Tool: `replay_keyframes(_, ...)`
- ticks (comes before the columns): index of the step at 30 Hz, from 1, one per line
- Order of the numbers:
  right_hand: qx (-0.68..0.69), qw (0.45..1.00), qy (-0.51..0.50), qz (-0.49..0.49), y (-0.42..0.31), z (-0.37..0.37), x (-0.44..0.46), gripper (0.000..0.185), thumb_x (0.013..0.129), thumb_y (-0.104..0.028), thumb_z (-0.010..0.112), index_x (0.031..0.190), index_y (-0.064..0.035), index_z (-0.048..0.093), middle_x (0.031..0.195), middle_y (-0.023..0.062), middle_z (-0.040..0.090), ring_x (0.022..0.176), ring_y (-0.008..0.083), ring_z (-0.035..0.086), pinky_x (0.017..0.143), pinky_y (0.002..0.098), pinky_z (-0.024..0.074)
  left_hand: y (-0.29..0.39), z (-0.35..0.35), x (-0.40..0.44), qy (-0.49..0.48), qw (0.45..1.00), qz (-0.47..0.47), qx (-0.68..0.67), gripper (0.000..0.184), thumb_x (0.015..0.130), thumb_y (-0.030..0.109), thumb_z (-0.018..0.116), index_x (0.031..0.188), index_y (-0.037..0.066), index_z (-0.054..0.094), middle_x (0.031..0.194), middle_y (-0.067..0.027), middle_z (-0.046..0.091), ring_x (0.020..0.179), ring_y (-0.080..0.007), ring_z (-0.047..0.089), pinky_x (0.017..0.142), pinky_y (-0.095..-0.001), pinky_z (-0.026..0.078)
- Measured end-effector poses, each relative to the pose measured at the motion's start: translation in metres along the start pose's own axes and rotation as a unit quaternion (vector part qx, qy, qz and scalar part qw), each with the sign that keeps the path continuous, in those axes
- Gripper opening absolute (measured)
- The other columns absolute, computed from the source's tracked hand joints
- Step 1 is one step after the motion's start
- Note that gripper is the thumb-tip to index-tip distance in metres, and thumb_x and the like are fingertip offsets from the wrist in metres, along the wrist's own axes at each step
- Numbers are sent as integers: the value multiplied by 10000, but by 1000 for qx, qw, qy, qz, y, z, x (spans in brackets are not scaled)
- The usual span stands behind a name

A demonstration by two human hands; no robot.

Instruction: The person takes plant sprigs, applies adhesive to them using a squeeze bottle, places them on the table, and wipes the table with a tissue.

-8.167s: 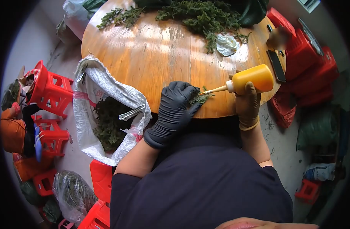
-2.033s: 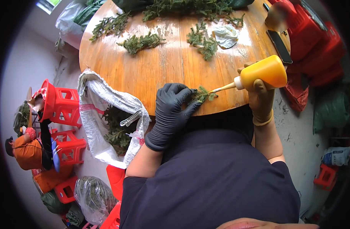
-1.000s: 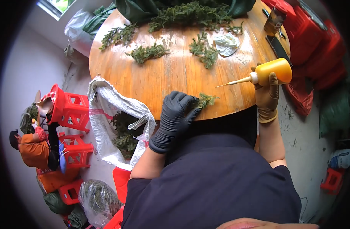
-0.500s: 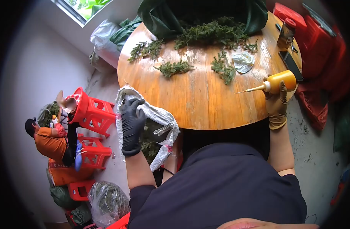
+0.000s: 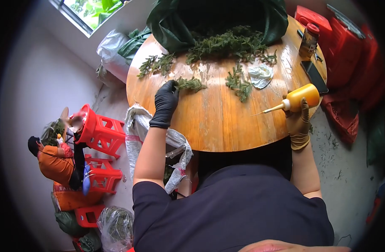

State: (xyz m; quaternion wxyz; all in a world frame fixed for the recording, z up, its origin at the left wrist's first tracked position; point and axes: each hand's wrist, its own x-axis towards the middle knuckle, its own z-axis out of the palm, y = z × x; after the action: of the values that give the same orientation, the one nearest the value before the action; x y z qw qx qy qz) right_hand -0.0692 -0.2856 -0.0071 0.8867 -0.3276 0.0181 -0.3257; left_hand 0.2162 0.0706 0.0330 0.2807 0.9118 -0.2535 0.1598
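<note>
In a black glove, my left hand (image 5: 166, 103) reaches over the left part of the round wooden table (image 5: 200, 122). Its thumb and fingers close on the left end of a green artificial-looking sprig (image 5: 191, 84), which lies on the wood. My right hand (image 5: 298, 124), gloved in tan, grips a yellow squeeze bottle (image 5: 305, 96) at the table's right edge. The bottle is tilted on its side, its thin nozzle pointing left. Another sprig (image 5: 239, 84) lies between the hands, beside a crumpled white wrapper (image 5: 261, 76).
A green sack (image 5: 169, 27) spills a heap of sprigs (image 5: 230, 44) at the back. A jar (image 5: 309, 40) and a phone (image 5: 314, 76) stand and lie on the right. An open white sack (image 5: 135, 126) hangs below left. A person in orange (image 5: 56, 164) sits beyond red stools (image 5: 106, 132).
My left hand has left the white sack's mouth, moving up and right to the sprig on the table. My right hand still holds the bottle. The view has shifted slightly.
</note>
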Motion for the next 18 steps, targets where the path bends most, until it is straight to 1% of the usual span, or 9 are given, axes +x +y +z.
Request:
replay_keyframes(2, -5, 1000, -13, 3, -1, 1, 1, 487, 935, -322, 694, 1300, -60, 506, 1181, 128, 642, 1050, 235, 655, 862, 343, 573, 17, -19, -12, -2, 998, -29, -64, 237, 859, 56, 719, 1090, 40, 669, 819, -83, 684, 727, -173, 641, 711, -319, 516)
replay_keyframes(5, 7, 1000, -15, 10, -1, 0, 1, 481, 939, -318, 688, 1299, -55, 506, 1183, 142, 639, 1063, 244, 653, 882, 348, 565, 18, -28, -32, 15, 975, -12, -219, 220, 881, 16, 698, 1096, 24, 654, 850, -30, 660, 796, -108, 611, 759, -270, 499)
replay_keyframes(6, 13, 1000, -20, 9, -1, -1, 1, 482, 940, -316, 687, 1301, -54, 505, 1185, 148, 637, 1068, 248, 653, 889, 351, 563, 25, -31, -40, 13, 976, -16, -215, 220, 881, 16, 698, 1096, 24, 654, 850, -30, 660, 796, -108, 611, 759, -270, 499)
replay_keyframes(9, 17, 1000, -25, 5, -1, -2, 1, 498, 939, -313, 687, 1311, -47, 492, 1197, 158, 632, 1083, 259, 651, 898, 355, 562, 64, -45, -69, 81, 935, -8, -346, 210, 935, -23, 643, 1131, 32, 594, 962, -9, 629, 841, -98, 605, 758, -236, 483)
replay_keyframes(10, 15, 999, -29, 3, -2, -2, 0, 501, 939, -311, 687, 1314, -45, 487, 1201, 159, 631, 1085, 262, 651, 901, 355, 562, 79, -48, -77, 79, 935, -9, -346, 210, 935, -23, 643, 1131, 32, 594, 962, -9, 629, 841, -98, 605, 758, -236, 483)
replay_keyframes(12, 19, 999, -31, 6, -1, -4, 1, 505, 939, -309, 688, 1318, -46, 483, 1205, 162, 630, 1090, 265, 650, 906, 357, 563, 113, -52, -92, 121, 878, -29, -461, 191, 950, -11, 634, 1130, 31, 587, 953, -6, 624, 839, -96, 608, 745, -240, 487)
replay_keyframes(14, 30, 999, -43, 7, -1, -6, 2, 496, 940, -305, 687, 1316, -50, 487, 1206, 160, 631, 1105, 271, 648, 910, 363, 564, 131, -43, -106, 131, 861, -48, -488, 159, 961, -5, 622, 1108, 41, 580, 937, -10, 620, 815, -93, 610, 704, -238, 489)
replay_keyframes(16, 27, 999, -43, 11, -1, -6, 0, 492, 941, -305, 687, 1314, -50, 490, 1205, 159, 632, 1120, 278, 645, 903, 365, 570, 144, -24, -123, 71, 826, -67, -555, 152, 961, -7, 620, 1096, 49, 577, 932, -13, 617, 804, -91, 603, 696, -239, 492)
replay_keyframes(18, 28, 999, -28, 4, -2, -3, -1, 489, 941, -304, 687, 1310, -48, 495, 1204, 157, 635, 1119, 283, 646, 896, 365, 576, 158, -5, -142, 14, 816, -112, -567, 115, 956, -6, 619, 1060, 38, 596, 891, -24, 629, 770, -105, 602, 677, -247, 467)
